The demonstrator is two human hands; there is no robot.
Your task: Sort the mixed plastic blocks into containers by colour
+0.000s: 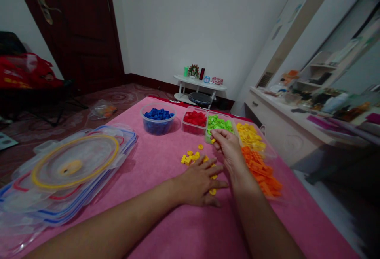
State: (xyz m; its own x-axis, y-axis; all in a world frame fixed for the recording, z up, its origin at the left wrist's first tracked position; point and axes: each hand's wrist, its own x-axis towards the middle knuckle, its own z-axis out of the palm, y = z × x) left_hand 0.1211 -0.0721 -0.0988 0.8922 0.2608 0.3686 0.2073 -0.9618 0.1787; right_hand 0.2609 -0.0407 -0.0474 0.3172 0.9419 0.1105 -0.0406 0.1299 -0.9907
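Note:
My left hand (199,182) lies flat on the pink tabletop (166,227), fingers spread over several small yellow bricks (192,157). My right hand (228,145) is raised just in front of the clear tub of green bricks (219,124), its fingers pinched together near a small yellow piece; what they grip is too small to name. Right beside that hand sit the tub of yellow bricks (251,135) and the tub of orange bricks (261,170).
A round tub of blue bricks (158,118) and a tub of red bricks (195,119) stand at the far edge. A stack of clear lids (68,168) lies at the left. A dresser (285,124) stands to the right, a small white table (200,87) beyond.

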